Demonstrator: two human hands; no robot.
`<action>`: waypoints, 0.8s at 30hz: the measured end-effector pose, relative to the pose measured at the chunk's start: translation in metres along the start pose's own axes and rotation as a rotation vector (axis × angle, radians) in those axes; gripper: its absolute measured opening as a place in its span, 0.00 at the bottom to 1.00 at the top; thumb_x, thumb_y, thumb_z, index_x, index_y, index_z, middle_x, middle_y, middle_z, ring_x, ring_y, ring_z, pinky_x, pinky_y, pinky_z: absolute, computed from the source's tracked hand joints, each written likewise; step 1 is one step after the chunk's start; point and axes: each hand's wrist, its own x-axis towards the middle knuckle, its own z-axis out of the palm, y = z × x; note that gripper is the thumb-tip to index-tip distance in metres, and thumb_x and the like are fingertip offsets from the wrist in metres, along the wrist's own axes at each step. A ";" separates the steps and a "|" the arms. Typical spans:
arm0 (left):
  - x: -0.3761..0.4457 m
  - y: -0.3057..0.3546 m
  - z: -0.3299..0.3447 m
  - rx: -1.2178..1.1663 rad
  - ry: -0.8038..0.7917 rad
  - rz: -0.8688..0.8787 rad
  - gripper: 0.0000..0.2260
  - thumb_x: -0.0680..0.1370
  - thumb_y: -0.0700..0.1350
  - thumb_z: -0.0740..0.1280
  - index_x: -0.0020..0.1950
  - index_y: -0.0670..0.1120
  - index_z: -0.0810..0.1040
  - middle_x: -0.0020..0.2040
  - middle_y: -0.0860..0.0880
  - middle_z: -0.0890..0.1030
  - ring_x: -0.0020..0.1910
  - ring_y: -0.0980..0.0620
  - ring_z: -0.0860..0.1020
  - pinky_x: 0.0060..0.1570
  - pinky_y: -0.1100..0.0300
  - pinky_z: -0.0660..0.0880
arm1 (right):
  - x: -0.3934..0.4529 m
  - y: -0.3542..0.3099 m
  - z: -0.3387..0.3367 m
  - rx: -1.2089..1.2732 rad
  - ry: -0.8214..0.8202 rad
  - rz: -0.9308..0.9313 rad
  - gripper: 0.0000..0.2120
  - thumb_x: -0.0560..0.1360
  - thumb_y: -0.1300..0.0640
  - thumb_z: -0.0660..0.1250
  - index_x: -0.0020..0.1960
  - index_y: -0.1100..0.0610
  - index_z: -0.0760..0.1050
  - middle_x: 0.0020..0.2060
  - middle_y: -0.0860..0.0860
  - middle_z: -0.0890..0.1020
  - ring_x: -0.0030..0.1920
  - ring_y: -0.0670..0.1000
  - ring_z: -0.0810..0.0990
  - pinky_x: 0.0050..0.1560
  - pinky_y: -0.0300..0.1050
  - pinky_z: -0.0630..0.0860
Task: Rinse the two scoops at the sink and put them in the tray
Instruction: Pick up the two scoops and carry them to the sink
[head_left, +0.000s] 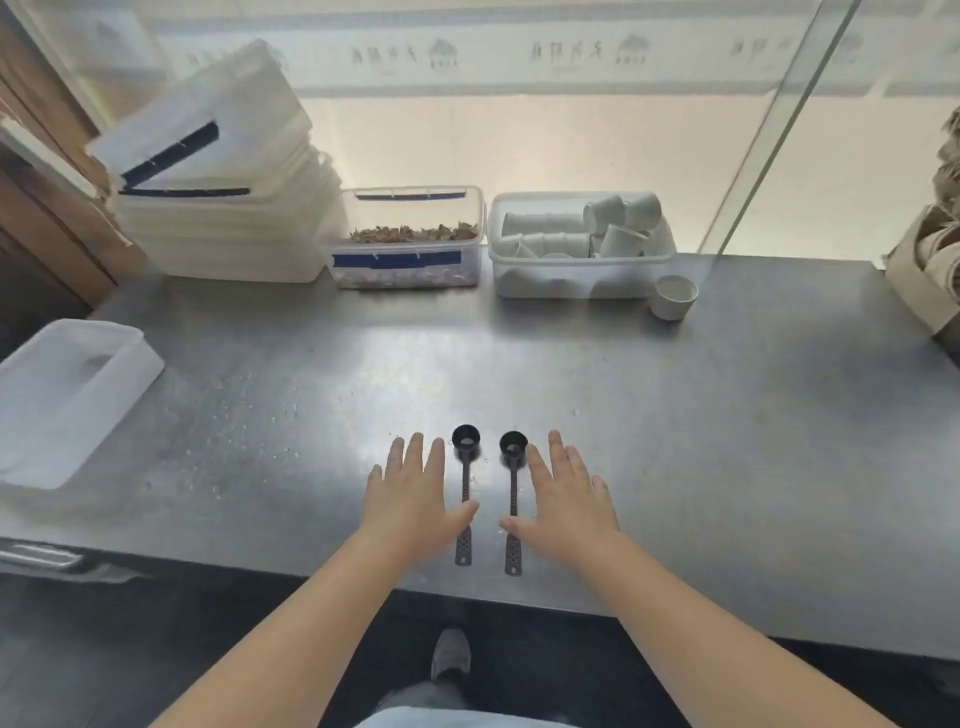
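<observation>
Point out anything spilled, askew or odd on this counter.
Small pale crumbs are scattered over the steel counter left of the two black scoops. At the back left, the top lid sits tilted on the stack of white containers. One small white cup stands outside its bin.

Two scoops (488, 493) between hands

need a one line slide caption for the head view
Both hands, left and right, rest flat and open on the steel counter beside two black scoops lying side by side.
</observation>
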 end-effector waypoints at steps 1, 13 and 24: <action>0.003 -0.002 0.004 -0.021 -0.036 -0.009 0.42 0.71 0.70 0.54 0.78 0.49 0.49 0.80 0.45 0.52 0.78 0.43 0.49 0.73 0.42 0.58 | 0.001 -0.004 0.005 0.029 -0.021 0.029 0.49 0.67 0.28 0.58 0.77 0.46 0.39 0.78 0.50 0.36 0.78 0.55 0.42 0.72 0.60 0.54; 0.049 -0.019 0.062 -0.337 -0.250 -0.027 0.32 0.76 0.60 0.62 0.75 0.48 0.57 0.70 0.48 0.67 0.66 0.47 0.70 0.53 0.52 0.73 | 0.035 -0.028 0.047 0.463 -0.008 0.457 0.30 0.73 0.43 0.66 0.71 0.52 0.64 0.66 0.52 0.69 0.61 0.54 0.74 0.60 0.54 0.74; 0.093 -0.012 0.070 -0.620 -0.256 -0.213 0.15 0.77 0.51 0.66 0.61 0.46 0.74 0.52 0.49 0.80 0.48 0.50 0.78 0.48 0.54 0.77 | 0.075 -0.015 0.051 0.601 -0.012 0.554 0.17 0.75 0.49 0.68 0.59 0.56 0.78 0.54 0.53 0.82 0.55 0.53 0.79 0.49 0.41 0.72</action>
